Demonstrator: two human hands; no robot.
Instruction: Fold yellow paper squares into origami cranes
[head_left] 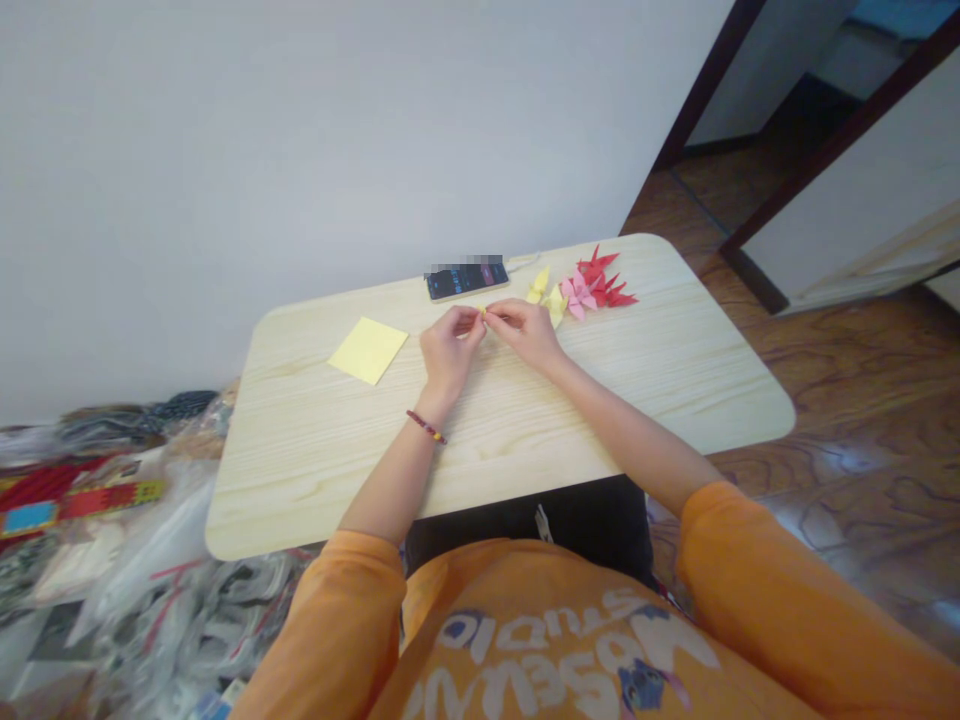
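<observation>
Over the middle of the table, my left hand and my right hand meet fingertip to fingertip. Between them they pinch a small piece of folded yellow paper, mostly hidden by the fingers. To the left of my left hand lies a square of yellow paper, flat on the tabletop. Just beyond my right hand sit yellow paper flowers, then a pink paper flower and red paper flowers further right.
A phone with its screen lit lies near the back edge of the pale wooden table, against the wall. Plastic bags and bundles crowd the floor at left. A doorway opens at the right.
</observation>
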